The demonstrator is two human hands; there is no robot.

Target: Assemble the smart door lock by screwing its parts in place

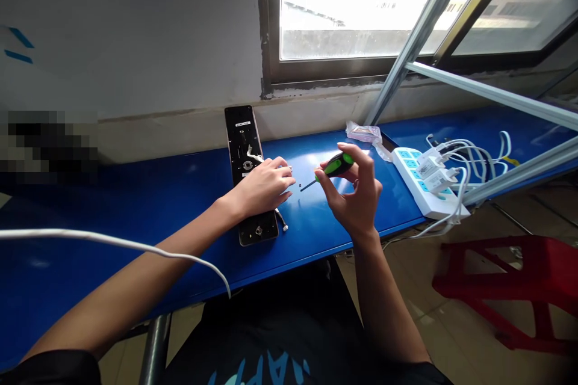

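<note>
My right hand [356, 192] grips a screwdriver [336, 165] with a green and black handle. Its thin shaft slants down to the left, and the tip is beside a tiny dark part [300, 185], perhaps a screw, on the blue table. My left hand [266, 185] lies across a long black device housing [241, 132], its fingers bent and a little apart, the fingertips pointing toward that tiny part. I see nothing held in it. White connector wires [282, 219] stick out from the housing on both sides of my hand, which hides the housing's middle.
A white power strip [415, 180] with plugged-in chargers and tangled white cables stands at the right. Near the wall lies a clear plastic bag [363, 132]. A white cable [135, 243] crosses over my left forearm. Metal frame bars [406, 48] rise at the right, above a red stool [506, 277].
</note>
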